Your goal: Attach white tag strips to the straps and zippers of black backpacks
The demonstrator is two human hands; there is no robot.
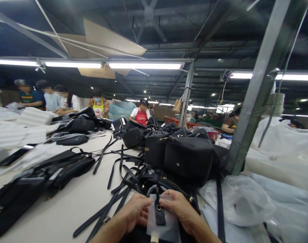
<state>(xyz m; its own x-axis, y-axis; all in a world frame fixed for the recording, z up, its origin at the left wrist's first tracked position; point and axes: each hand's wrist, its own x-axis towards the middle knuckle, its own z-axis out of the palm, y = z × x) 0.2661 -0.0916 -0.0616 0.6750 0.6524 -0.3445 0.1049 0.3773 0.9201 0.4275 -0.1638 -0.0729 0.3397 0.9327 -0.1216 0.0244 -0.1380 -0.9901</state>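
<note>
My left hand (135, 211) is closed at the left edge of a translucent wrapping sheet (171, 226), pinching it between thumb and fingers. From the other side my right hand (178, 206) grips the same sheet, its thumb by a black leather tag (160, 218) with a gold eyelet. The tag lies over the sheet and hangs from a narrow black strap. Just beyond my hands is a black bag (173, 182) with a gold zip. Loose black straps (123, 189) spread out to the left of it. The fingers behind the sheet are partly hidden.
Large black bags (189, 158) are piled ahead, and another black bag (42, 179) lies left on the pale table (60, 212). A metal post (255, 81) rises at right beside clear plastic bags (247, 202). White foam sheets (17, 125) and several people are farther off.
</note>
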